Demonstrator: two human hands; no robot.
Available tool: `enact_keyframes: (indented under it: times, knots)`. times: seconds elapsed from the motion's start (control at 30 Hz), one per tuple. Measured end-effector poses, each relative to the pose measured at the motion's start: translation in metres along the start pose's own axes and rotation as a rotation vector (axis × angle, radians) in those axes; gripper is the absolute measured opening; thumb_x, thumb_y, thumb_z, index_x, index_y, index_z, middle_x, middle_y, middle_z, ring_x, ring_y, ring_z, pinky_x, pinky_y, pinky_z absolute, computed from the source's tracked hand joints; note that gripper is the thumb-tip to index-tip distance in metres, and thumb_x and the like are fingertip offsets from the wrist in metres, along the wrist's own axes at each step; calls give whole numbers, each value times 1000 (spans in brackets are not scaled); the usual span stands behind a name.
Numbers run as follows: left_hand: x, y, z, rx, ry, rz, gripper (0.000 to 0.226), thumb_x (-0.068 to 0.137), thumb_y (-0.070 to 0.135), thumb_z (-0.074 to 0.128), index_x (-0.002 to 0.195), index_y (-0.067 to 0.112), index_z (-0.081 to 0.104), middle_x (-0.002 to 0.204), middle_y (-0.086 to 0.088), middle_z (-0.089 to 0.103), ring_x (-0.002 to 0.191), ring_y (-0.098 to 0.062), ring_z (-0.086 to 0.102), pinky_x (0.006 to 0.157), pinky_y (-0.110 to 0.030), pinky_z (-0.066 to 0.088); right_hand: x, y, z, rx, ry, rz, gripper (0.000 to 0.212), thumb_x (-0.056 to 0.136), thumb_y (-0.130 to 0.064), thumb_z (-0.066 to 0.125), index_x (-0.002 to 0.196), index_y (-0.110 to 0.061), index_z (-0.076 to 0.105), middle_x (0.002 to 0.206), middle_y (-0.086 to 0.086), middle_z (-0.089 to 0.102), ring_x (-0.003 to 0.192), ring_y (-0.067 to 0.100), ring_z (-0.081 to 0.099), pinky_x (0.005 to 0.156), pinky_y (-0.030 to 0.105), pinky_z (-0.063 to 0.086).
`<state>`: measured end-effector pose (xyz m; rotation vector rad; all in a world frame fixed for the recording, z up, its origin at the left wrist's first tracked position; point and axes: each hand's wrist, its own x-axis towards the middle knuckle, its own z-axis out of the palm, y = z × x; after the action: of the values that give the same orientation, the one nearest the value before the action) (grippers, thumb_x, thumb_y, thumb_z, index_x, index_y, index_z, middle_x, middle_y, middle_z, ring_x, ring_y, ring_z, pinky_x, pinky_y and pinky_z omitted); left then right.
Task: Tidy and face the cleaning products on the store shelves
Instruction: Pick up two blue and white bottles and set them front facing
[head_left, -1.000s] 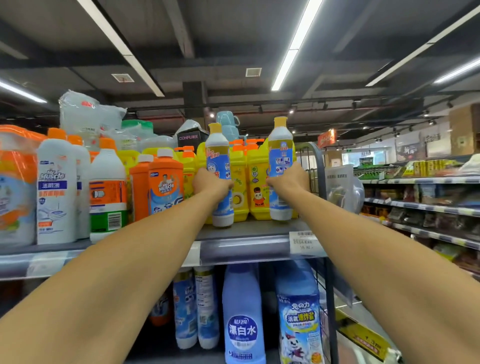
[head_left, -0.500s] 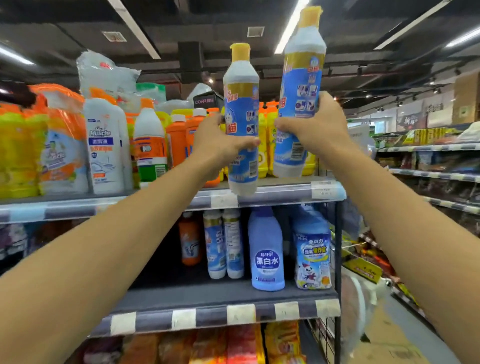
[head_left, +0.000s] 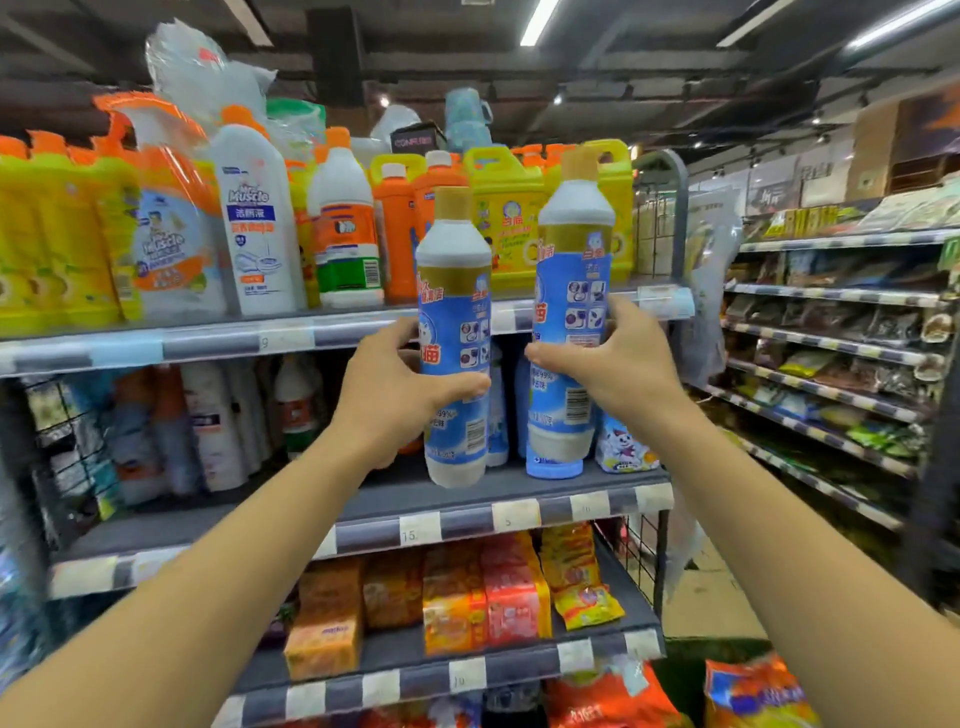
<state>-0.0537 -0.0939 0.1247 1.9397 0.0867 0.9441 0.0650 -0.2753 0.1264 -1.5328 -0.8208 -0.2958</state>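
Observation:
My left hand (head_left: 395, 387) grips a tall white bottle with a blue label and yellow cap (head_left: 456, 291). An identical bottle (head_left: 574, 260) is gripped by my right hand (head_left: 613, 364). Both bottles are upright in the air, in front of the gap between the top shelf (head_left: 218, 338) and the middle shelf (head_left: 395, 512). Behind them on the middle shelf stand blue and white bleach bottles (head_left: 553, 467), partly hidden by the held ones.
The top shelf carries white Mr Muscle bottles (head_left: 254, 223), orange bottles (head_left: 397, 228) and yellow jugs (head_left: 506, 218). Orange and red packs (head_left: 467, 597) fill the shelf below. A wire end panel (head_left: 657, 223) closes the right side; another aisle's shelves (head_left: 831, 332) lie to the right.
Both hands lifted the two bottles off the top shelf and brought them down in front of the middle shelf. The view has tilted downward.

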Motion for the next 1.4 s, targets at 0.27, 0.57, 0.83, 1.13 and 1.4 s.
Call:
enact_keyframes:
  times: [0.27,0.57,0.83,1.13,1.4]
  knots:
    - [-46,-64,4,-2,-17,-114,51,59,26,92,102,33,66,90,14,75,81,-1,71,63,-22,58,-51,46,29,-121,-33,93,51,54,-50,85,94,-33,58,84,-17,70,72,-6,66,57,17,54]
    - [-46,-131,1,-9,95,-204,50,63,19,91,100,36,62,92,17,72,81,2,69,62,-18,56,-67,106,55,-51,39,138,47,60,-36,87,93,-36,54,83,-26,66,77,-11,64,54,5,47]
    - [-12,-168,12,-9,228,-184,53,66,20,89,108,33,59,97,20,68,87,5,67,73,-21,55,-24,142,89,-24,79,159,57,64,-32,87,109,-28,52,99,-15,65,85,-4,64,69,17,53]
    - [30,-194,36,-1,203,-75,56,69,20,88,117,28,59,103,19,67,94,8,65,69,-10,53,17,183,116,-57,82,143,62,64,-28,88,114,-23,51,100,-12,64,91,7,65,78,29,56]
    - [52,-225,41,6,209,-85,60,67,18,89,119,24,60,107,11,70,96,0,67,75,-18,56,37,213,128,-73,16,159,63,66,-24,87,117,-19,52,105,-7,65,92,8,63,76,24,53]
